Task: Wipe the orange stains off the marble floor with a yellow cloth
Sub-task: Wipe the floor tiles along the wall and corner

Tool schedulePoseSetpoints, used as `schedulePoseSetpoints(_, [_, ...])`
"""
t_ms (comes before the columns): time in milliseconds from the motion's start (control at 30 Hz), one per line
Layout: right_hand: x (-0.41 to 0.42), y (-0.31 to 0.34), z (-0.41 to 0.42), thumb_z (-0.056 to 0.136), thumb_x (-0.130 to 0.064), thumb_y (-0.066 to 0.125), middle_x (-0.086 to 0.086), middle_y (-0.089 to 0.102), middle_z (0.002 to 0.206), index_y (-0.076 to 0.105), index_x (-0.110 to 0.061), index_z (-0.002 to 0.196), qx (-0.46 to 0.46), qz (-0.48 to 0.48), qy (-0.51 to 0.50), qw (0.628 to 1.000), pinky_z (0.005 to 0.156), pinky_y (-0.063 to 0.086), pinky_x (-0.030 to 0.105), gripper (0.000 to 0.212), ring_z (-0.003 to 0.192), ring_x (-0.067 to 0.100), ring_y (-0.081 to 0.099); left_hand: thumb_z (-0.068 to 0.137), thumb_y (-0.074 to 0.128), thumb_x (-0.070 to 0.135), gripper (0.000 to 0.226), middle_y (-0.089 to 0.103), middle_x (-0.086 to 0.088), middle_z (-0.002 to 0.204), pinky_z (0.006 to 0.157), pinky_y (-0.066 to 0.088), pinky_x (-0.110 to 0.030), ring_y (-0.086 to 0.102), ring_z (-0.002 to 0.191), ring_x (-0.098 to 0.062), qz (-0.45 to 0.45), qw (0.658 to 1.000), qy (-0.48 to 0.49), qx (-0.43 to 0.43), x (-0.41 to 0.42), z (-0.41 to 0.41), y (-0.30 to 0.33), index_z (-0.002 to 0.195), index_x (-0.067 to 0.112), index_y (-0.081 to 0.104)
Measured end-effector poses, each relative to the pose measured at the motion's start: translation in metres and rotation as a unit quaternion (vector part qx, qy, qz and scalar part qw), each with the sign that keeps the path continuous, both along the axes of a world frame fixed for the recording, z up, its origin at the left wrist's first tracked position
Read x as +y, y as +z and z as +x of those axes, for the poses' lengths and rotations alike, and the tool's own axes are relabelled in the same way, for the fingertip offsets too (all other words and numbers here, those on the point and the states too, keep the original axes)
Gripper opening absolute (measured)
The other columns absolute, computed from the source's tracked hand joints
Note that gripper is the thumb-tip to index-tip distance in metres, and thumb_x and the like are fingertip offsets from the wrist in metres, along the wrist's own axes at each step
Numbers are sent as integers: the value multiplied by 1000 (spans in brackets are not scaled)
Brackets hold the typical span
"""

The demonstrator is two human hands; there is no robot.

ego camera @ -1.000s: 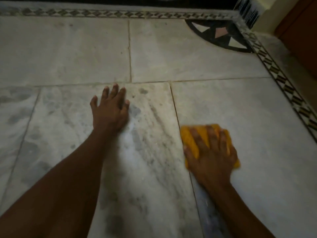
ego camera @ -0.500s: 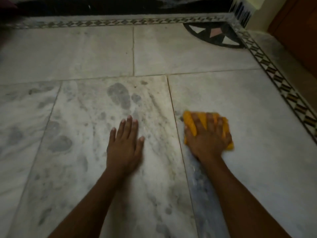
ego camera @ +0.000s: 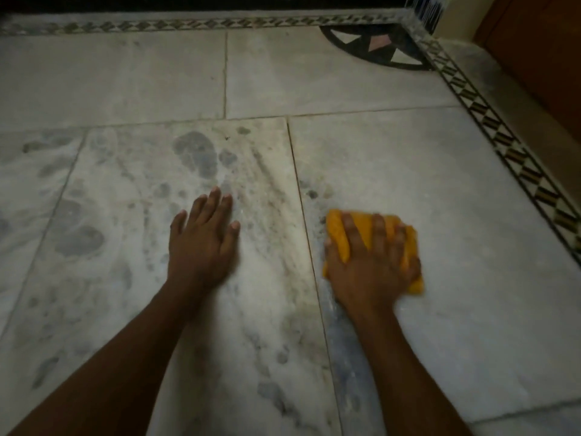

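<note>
The folded yellow cloth [ego camera: 338, 237] lies flat on the marble floor [ego camera: 456, 215], just right of a tile joint. My right hand [ego camera: 374, 265] presses down on the cloth with fingers spread over it, covering most of it. On the grey-veined tile to the left, my left hand [ego camera: 202, 243] rests flat with its palm down and nothing in it. Small dark specks [ego camera: 312, 194] sit on the floor just beyond the cloth. No clear orange stain shows in this dim light.
A patterned inlay border [ego camera: 490, 130] runs along the right side and along the far edge. A dark quarter-circle inlay [ego camera: 374, 47] fills the far corner. A brown wooden surface [ego camera: 540, 51] stands at the upper right. Tile joints [ego camera: 301, 209] cross the floor.
My left hand pulled back from the far part of the veined tile toward me. My right hand stayed on the cloth, which shifted a little away from me, then barely moved.
</note>
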State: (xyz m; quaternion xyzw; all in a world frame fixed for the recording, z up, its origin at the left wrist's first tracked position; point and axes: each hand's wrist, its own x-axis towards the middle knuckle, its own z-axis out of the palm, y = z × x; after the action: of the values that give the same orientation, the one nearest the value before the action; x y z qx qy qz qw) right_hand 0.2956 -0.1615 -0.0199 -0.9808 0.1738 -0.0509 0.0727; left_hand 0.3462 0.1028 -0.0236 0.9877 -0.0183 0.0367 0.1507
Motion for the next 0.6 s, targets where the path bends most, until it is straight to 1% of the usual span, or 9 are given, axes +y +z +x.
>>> schedulePoseSetpoints(67, [19,-3,33,90,-73,25,-3,27,171,30,-58,154,17,37,17,999,118,9,66,67,159,35,10,102,29,54,64,19,8,171,126,16,-47,17,158,-14,-8,1000,8,-4,1,0,-2,161,32,30])
schedulePoseSetpoints(133, [36,-3,27,90,-71,33,1,36,167,39,-54,152,-27,35,76,996,118,13,66,64,158,37,20,99,31,57,66,25,5,170,127,17,-46,22,157,-15,-18,1000,15,-10,-2,-1,1,159,29,37])
schedulePoseSetpoints(267, [26,3,-91,91,-68,48,2,44,163,46,-53,149,-63,13,202,977,115,30,65,60,154,35,33,97,32,61,72,28,-1,169,129,15,-44,21,158,-17,-67,998,22,9,-5,-23,12,158,22,40])
schedulePoseSetpoints(333, [-9,1,-122,90,-67,47,5,45,162,48,-50,149,-54,1,163,985,112,34,63,62,152,39,35,98,29,63,75,18,0,172,130,8,-42,11,160,-16,-63,998,5,24,-9,-50,9,161,23,30])
schedulePoseSetpoints(367, [-24,1,-117,90,-68,42,5,44,163,47,-50,150,-53,-8,108,993,113,31,63,63,152,40,32,99,26,64,76,11,2,173,130,5,-41,6,160,-15,-47,998,-7,30,-12,-62,8,163,24,24])
schedulePoseSetpoints(433, [-30,3,-88,92,-72,30,2,33,168,36,-54,154,-12,3,-2,1000,119,18,65,66,157,39,17,100,21,62,74,5,3,172,130,3,-41,1,160,-14,-18,999,-26,28,-18,-96,-1,164,25,18])
schedulePoseSetpoints(467, [-22,2,-67,92,-73,27,0,25,172,28,-56,156,18,24,-19,999,120,11,67,66,159,37,8,102,21,61,71,7,3,172,130,5,-41,3,160,-14,-20,999,-27,20,-19,-108,-2,164,26,20])
schedulePoseSetpoints(533, [1,2,-50,94,-72,31,-2,17,174,21,-56,158,48,45,11,998,121,6,69,66,160,38,2,103,23,58,67,15,3,171,129,7,-40,9,159,-13,-41,999,-24,6,-22,-133,-1,162,27,29])
schedulePoseSetpoints(600, [23,2,-66,91,-69,41,2,30,170,36,-53,154,-5,34,103,994,118,14,70,64,158,40,17,102,23,58,67,22,1,170,127,10,-40,17,158,-16,-51,999,-12,2,-22,-152,2,159,27,37])
